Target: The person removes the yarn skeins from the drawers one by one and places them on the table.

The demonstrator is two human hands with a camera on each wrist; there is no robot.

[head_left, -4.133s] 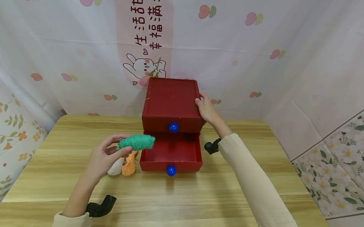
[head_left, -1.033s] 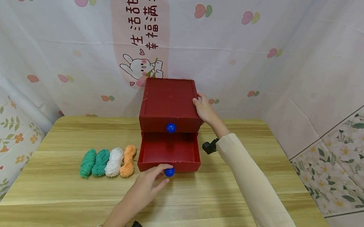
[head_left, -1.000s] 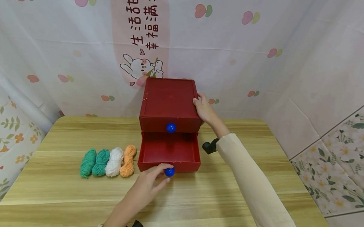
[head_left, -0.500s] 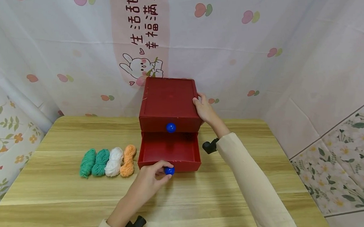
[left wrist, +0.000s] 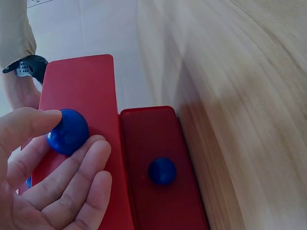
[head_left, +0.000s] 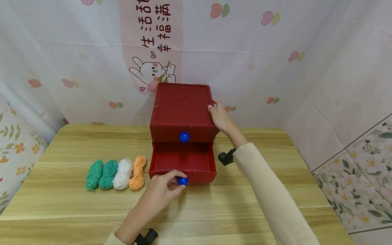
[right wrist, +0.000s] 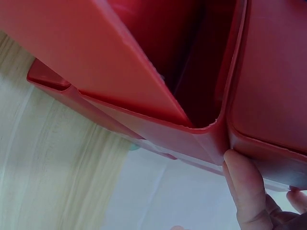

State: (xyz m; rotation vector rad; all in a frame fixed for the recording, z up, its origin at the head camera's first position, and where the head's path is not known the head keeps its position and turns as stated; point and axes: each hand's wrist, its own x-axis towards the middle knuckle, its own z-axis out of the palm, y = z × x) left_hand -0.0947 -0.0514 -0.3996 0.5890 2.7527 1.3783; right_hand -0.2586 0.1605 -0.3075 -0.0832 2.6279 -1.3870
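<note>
A red drawer cabinet (head_left: 183,104) stands at the back middle of the table, its middle drawer (head_left: 181,158) pulled out. My left hand (head_left: 159,193) pinches that drawer's blue knob (head_left: 182,181) between thumb and fingers; the left wrist view shows the thumb on the knob (left wrist: 68,132). My right hand (head_left: 220,117) grips the cabinet's right side near the back, and in the right wrist view its thumb (right wrist: 244,179) presses the red wall. Other blue knobs (head_left: 184,137) (left wrist: 162,171) sit on the drawers above and below. The pulled-out drawer's back right corner is dark and hard to make out.
Left of the cabinet, a dark green skein (head_left: 94,175), a teal skein (head_left: 108,174), a white skein (head_left: 123,173) and an orange skein (head_left: 138,173) of yarn lie in a row on the wooden table (head_left: 201,218). A printed curtain (head_left: 245,53) hangs behind.
My left hand has laid the green skein down left of the others and moved to the drawer's knob. Over the last second its thumb has closed onto the knob. My right hand stays put.
</note>
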